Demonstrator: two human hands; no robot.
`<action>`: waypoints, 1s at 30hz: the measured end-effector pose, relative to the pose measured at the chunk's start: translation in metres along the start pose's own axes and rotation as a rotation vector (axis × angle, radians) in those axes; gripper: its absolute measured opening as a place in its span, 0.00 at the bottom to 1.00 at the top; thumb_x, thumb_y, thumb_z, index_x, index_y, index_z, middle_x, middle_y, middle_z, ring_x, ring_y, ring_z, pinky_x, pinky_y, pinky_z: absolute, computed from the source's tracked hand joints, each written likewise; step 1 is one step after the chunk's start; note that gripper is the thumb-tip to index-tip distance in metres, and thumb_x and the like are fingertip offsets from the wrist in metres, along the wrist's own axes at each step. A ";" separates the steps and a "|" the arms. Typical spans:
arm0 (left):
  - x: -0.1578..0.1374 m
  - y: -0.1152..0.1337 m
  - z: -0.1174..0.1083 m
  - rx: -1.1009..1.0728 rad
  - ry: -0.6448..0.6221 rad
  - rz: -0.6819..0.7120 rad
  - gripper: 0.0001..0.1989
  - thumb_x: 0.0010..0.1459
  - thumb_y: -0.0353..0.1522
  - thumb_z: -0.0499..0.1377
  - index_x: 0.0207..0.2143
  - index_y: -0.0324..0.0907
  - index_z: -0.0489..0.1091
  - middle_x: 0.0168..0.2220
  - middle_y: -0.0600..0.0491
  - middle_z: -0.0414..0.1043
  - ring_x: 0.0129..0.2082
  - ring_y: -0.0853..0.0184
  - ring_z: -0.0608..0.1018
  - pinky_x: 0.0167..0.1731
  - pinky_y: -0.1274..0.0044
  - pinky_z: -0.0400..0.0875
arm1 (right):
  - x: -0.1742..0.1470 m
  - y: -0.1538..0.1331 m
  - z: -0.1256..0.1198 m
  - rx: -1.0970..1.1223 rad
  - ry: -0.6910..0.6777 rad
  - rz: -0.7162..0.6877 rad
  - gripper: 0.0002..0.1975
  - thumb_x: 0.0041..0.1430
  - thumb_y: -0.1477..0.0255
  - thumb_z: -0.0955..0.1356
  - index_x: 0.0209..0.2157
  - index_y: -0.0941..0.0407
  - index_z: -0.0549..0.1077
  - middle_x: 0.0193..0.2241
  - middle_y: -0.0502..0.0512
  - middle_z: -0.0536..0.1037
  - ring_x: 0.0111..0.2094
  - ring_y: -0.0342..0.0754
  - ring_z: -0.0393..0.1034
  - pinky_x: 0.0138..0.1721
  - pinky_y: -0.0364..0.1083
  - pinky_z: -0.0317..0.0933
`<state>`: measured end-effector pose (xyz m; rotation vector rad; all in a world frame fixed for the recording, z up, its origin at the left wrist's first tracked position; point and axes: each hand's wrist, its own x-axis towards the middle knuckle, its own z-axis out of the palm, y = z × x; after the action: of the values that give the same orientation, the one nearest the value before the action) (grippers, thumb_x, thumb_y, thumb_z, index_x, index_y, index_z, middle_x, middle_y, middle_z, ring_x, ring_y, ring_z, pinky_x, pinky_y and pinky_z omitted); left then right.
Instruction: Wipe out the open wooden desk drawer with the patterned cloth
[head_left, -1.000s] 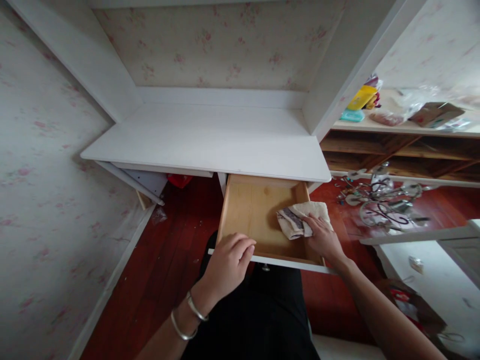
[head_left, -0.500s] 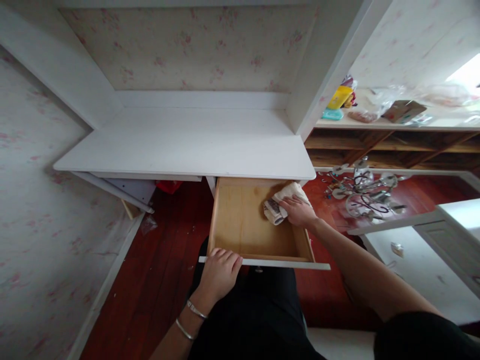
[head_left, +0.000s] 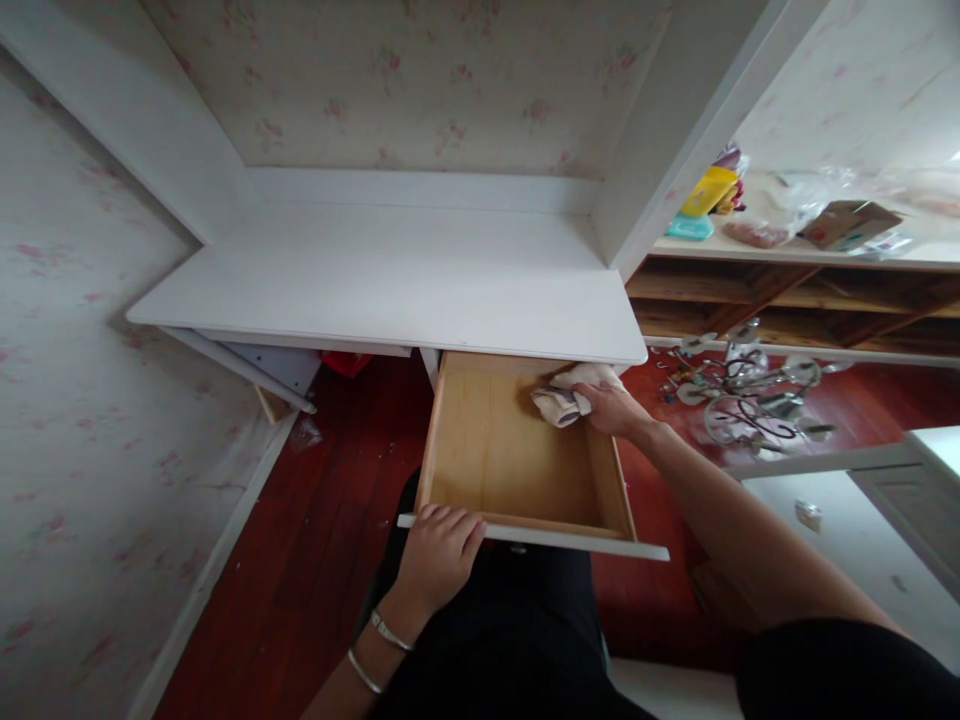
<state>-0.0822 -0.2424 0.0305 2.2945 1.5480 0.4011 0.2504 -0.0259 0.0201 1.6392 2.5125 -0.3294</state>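
A wooden drawer (head_left: 495, 450) with a white front stands pulled out from under the white desk (head_left: 405, 280). My left hand (head_left: 442, 555) grips the top edge of the drawer front near its left end, fingers curled over inside. At the drawer's back right, my right hand (head_left: 611, 408) is closed on a crumpled pale cloth (head_left: 562, 403) with dark markings. The cloth lies against the drawer's right side and bottom. Part of it is hidden under my fingers.
On the red wooden floor (head_left: 337, 470) at the right lies a chandelier (head_left: 765, 390) with loose parts. Behind it runs a low wooden shelf unit (head_left: 720, 290) with bags and a cardboard box (head_left: 851, 225) on top. A white cabinet piece (head_left: 825, 530) lies nearer on the right.
My right hand and the cloth have shifted slightly toward the drawer's back right, and the cloth is bunched differently. My left hand keeps its hold. The view has shifted a little.
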 end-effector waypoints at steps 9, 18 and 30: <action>-0.028 -0.052 -0.016 -0.020 0.299 -0.208 0.12 0.64 0.34 0.52 0.47 0.42 0.70 0.46 0.47 0.73 0.48 0.61 0.74 0.51 0.66 0.67 | -0.154 -0.041 0.003 0.078 -0.257 0.108 0.27 0.54 0.76 0.60 0.57 0.52 0.66 0.39 0.57 0.80 0.36 0.56 0.76 0.34 0.47 0.57; -0.057 -0.069 -0.006 -0.374 0.263 -0.555 0.18 0.65 0.43 0.48 0.43 0.41 0.71 0.44 0.47 0.75 0.46 0.61 0.76 0.49 0.68 0.69 | -0.124 -0.132 -0.002 0.083 -0.322 -0.025 0.28 0.51 0.77 0.61 0.56 0.54 0.66 0.41 0.61 0.79 0.40 0.58 0.75 0.37 0.49 0.59; -0.067 -0.084 -0.008 -1.098 0.435 -1.006 0.19 0.55 0.40 0.60 0.46 0.39 0.68 0.45 0.47 0.75 0.41 0.61 0.78 0.42 0.68 0.75 | -0.061 -0.318 -0.013 0.169 0.054 -0.295 0.15 0.56 0.76 0.62 0.46 0.57 0.66 0.39 0.60 0.76 0.38 0.53 0.72 0.35 0.48 0.62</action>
<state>-0.1805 -0.2747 -0.0015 0.5289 1.7564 1.1019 -0.0154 -0.1999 0.0821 1.3400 2.8402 -0.5472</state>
